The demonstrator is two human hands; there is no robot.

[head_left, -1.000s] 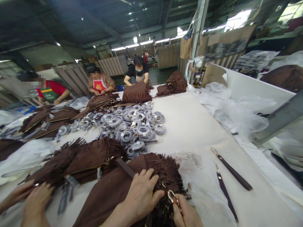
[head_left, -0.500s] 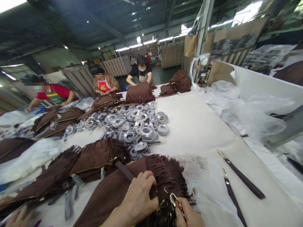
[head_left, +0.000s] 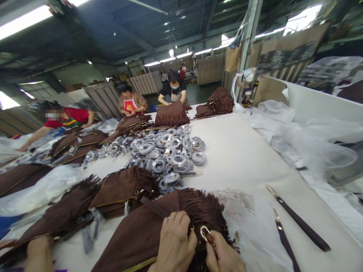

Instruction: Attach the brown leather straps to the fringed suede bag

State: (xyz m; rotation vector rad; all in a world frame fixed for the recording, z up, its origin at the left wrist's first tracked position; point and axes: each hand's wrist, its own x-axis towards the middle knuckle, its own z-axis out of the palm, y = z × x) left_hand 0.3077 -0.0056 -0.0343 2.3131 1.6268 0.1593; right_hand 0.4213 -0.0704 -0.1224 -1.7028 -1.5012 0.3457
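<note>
A dark brown fringed bag, with a gold zip along its lower edge, lies in front of me. My left hand is closed on the bag near its fringe, its fingertips partly hidden. A flat brown strap runs out from under that hand across the bag. My right hand pinches a gold snap hook, whose curved end points towards the left hand. A small gold ring shows between the two hands. Two brown wrist straps with gold hooks, a nearer one and a farther one, lie on the right.
Several coiled straps in grey wrapping are heaped mid-table. More brown bags lie left, beside white wrapping. A clear plastic sheet touches my bag's right. A co-worker's arm reaches in lower left; several people work across the table.
The view has shifted slightly. My left hand has come nearer my right hand, and the gold hook is closer to the bag's ring. At lower left the co-worker's hand has moved under a bag.
</note>
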